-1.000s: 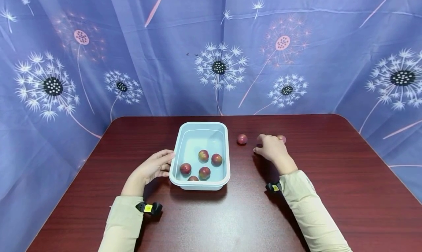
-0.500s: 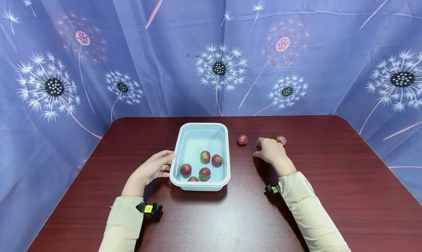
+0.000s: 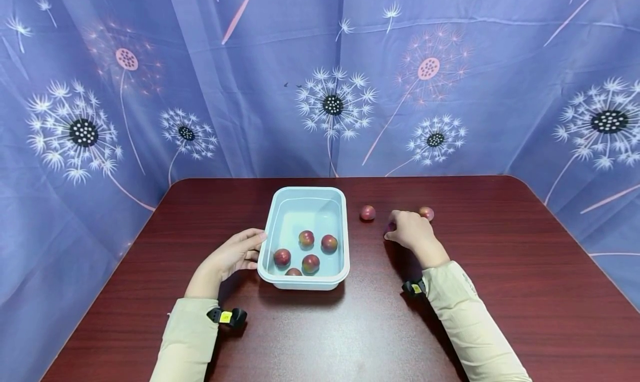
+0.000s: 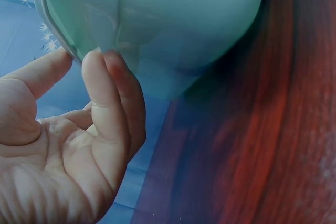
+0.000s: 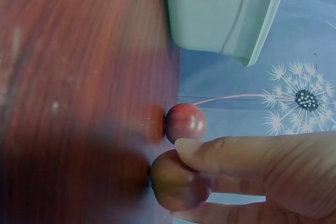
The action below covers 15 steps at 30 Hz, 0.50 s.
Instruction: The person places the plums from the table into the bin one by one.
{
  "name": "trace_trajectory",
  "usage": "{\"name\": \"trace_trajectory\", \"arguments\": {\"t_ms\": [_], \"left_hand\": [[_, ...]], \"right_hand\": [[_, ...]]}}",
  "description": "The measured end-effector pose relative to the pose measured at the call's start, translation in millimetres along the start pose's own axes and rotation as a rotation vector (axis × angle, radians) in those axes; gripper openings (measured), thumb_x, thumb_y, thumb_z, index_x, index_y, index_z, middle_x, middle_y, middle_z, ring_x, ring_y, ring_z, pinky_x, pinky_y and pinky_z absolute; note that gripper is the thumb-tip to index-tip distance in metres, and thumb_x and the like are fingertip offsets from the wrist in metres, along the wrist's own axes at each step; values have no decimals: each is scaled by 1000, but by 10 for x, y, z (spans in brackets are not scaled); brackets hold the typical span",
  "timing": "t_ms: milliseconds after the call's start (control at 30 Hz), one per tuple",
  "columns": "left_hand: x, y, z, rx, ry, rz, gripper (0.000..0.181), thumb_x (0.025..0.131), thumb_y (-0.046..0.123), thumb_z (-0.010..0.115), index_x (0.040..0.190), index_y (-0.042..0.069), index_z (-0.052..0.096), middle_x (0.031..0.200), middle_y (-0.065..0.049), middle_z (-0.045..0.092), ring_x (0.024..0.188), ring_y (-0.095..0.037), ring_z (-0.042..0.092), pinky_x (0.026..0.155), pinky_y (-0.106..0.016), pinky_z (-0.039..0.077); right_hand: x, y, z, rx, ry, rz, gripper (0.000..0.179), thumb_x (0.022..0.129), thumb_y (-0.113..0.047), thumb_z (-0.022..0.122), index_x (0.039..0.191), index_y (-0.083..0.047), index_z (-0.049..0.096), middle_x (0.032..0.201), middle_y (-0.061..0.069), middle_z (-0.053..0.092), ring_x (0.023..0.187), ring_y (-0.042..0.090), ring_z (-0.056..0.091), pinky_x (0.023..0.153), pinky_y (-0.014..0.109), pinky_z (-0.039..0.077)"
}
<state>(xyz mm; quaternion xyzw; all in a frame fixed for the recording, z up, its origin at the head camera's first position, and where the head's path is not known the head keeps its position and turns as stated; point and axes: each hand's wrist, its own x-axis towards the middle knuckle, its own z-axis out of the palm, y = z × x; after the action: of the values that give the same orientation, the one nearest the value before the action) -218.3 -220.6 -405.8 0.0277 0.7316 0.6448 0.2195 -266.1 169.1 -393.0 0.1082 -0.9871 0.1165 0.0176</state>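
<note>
A pale blue plastic container (image 3: 305, 284) stands on the table with several red plums in it, among them one plum (image 3: 310, 264) near its front. At its left side my left hand (image 3: 235, 255) holds the rim, thumb on the edge and fingers against the outer wall (image 4: 194, 19). Right of the container, my right hand (image 3: 414, 230) pinches a plum (image 5: 176, 182) between thumb and fingers, low at the tabletop. Most of that plum is hidden by the hand in the head view. Another plum (image 3: 367, 213) lies between this hand and the container.
One more plum (image 3: 426, 213) lies just behind the right hand. The dark red wooden table (image 3: 310, 337) ends at a back edge, with a blue dandelion-print curtain (image 3: 260, 104) behind it and along both sides.
The right hand has come down slightly, its fingers drawn in around the plum. One plum inside the container has rolled a little, right and then left. The left hand stays put.
</note>
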Motion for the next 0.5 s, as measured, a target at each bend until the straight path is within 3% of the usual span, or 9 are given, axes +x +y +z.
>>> {"name": "trace_trajectory", "arguments": {"t_ms": [500], "left_hand": [[16,-14,20,7,4,-18,52,100,33,47,133,-5,38,92,-2,62,78,-11,62,68,-25,52]], "right_hand": [[16,7,19,1,-35,18,27,73,-23,74,90,-7,62,79,10,66,83,34,64,69,50,48]]}}
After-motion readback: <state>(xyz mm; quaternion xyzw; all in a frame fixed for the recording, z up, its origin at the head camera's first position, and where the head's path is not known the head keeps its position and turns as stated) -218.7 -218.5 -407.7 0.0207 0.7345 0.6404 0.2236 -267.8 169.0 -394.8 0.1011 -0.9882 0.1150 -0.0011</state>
